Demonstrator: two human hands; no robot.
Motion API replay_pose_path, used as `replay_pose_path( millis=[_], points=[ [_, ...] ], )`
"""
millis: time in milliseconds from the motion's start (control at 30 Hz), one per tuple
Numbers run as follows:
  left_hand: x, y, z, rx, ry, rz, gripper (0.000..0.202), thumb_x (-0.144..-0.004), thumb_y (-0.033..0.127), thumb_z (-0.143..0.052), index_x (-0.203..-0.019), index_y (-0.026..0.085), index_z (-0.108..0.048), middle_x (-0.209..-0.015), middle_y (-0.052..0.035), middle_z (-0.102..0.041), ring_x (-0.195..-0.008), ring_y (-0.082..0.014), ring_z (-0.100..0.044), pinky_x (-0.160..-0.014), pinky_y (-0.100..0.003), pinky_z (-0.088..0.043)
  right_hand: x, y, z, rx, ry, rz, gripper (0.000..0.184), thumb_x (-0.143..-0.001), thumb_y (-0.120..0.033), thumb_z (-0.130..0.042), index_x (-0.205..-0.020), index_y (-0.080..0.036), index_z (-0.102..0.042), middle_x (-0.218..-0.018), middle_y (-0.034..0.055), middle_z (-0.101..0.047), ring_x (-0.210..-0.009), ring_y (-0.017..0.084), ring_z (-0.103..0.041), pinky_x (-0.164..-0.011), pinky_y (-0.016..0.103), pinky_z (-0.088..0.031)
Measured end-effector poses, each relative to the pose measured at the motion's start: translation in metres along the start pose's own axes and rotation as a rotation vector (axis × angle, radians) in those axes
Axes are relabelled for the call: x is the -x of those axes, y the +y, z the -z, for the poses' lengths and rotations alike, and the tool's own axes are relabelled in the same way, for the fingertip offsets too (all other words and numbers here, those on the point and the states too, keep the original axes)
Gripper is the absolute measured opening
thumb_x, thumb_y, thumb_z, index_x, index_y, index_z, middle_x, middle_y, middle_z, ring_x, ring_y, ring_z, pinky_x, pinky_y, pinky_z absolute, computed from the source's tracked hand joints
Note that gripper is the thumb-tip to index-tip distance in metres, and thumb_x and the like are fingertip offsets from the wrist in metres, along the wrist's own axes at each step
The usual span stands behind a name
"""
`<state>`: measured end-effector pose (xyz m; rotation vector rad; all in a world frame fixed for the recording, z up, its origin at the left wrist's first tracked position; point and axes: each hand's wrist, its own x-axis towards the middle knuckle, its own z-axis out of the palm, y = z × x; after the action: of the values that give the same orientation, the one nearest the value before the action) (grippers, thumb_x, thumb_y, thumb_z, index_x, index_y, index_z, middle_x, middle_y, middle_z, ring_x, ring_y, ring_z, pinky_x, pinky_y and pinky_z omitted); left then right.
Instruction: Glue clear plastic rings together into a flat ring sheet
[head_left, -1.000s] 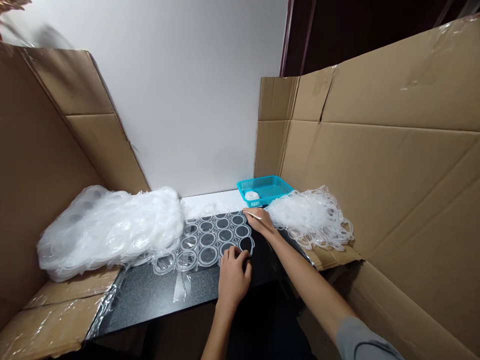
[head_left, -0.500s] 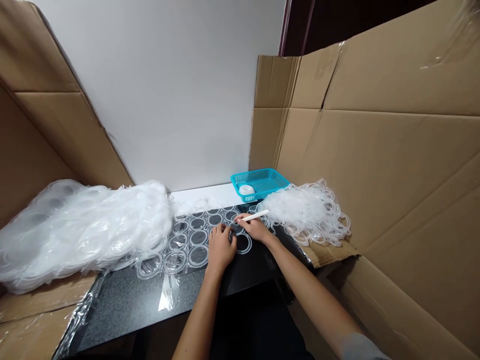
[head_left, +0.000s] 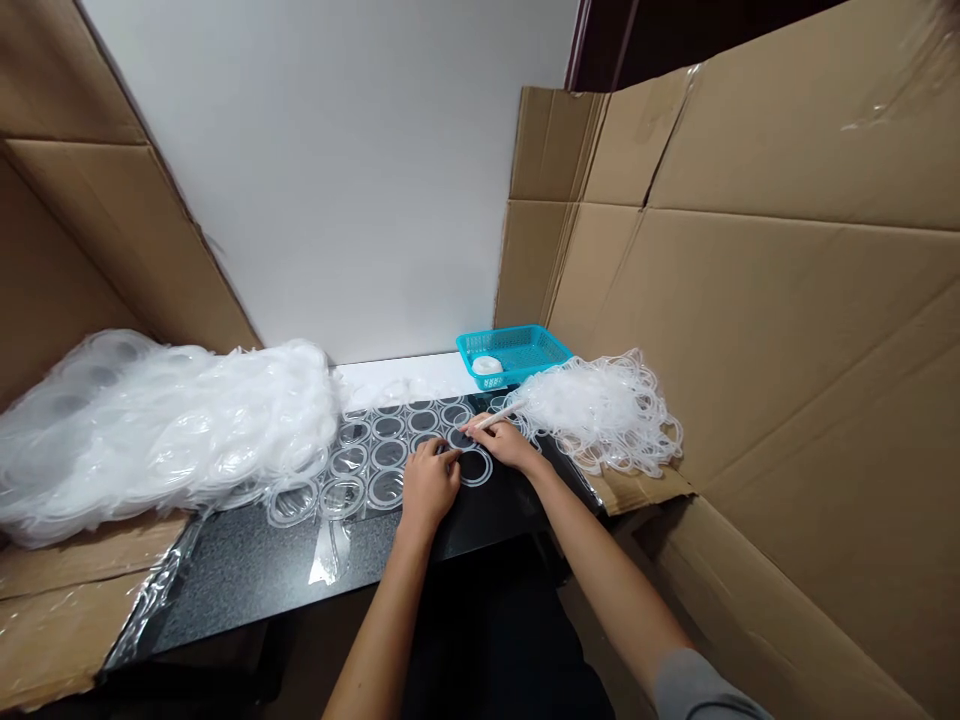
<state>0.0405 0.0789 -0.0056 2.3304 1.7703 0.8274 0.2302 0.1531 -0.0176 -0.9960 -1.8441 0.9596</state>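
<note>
The grey sleeve (head_left: 697, 682) is nearest, right of the sheet (head_left: 388, 455); the table (head_left: 247, 580) runs under the sheet, its dark near edge in front of it; the sheet, clear with rows of rings, lies flat. The left hand (head_left: 433, 480) rests over the sheet's near right part, fingers half curled and pointing down; I cannot tell whether it pinches anything. A ring (head_left: 490, 467) shows at the sheet's near right corner, beside that hand; the right hand (head_left: 504, 440), over the sheet's right side, has its fingers closed round a white pen (head_left: 501, 413), tilted. A bulky pile (head_left: 202, 420) adjoins the sheet's left side; a ring heap (head_left: 592, 405) lies right of it; beyond the sheet stands a blue basket (head_left: 541, 371) with a white roll (head_left: 487, 366) inside; the wall (head_left: 322, 180) rises behind.
</note>
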Motion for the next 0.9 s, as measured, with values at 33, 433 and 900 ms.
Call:
replay_pose_path(
  millis=[33,433,900],
  points=[
    [0.0007,0.0013,0.0004,-0.023,-0.006,0.001,0.031,-0.094,0.015,-0.060,-0.113,0.026,-0.083,-0.125,-0.0111,-0.072,-0.118,-0.0301,-0.065,-0.098,-0.045,-0.053,0.0005,0.0002,-0.0008,-0.009,0.007,-0.023,0.038,-0.099,-0.053,-0.061,-0.102,-0.021,-0.082,-0.113,0.0102,-0.078,-0.103,0.024,-0.073,-0.098,0.038,-0.058],
    [0.0029,0.0016,0.0017,-0.085,-0.027,-0.042,0.032,-0.096,0.016,-0.059,-0.117,0.025,-0.081,-0.126,-0.0118,-0.071,-0.118,-0.0324,-0.064,-0.097,-0.046,-0.051,0.0033,0.0009,-0.0061,-0.064,0.024,-0.065,0.037,-0.088,-0.055,-0.073,-0.094,-0.019,-0.083,-0.097,0.0092,-0.081,-0.090,0.025,-0.075,-0.081,0.036,-0.059],
    [0.0036,0.0082,0.0042,-0.161,-0.071,-0.044,0.038,-0.097,0.015,-0.054,-0.128,0.024,-0.074,-0.130,-0.0119,-0.067,-0.122,-0.0325,-0.059,-0.099,-0.046,-0.047,0.0066,-0.0025,-0.0032,0.078,0.022,0.089,0.025,-0.097,-0.041,-0.067,-0.103,-0.024,-0.084,-0.118,0.0093,-0.081,-0.114,0.028,-0.074,-0.105,0.045,-0.056]
  ],
)
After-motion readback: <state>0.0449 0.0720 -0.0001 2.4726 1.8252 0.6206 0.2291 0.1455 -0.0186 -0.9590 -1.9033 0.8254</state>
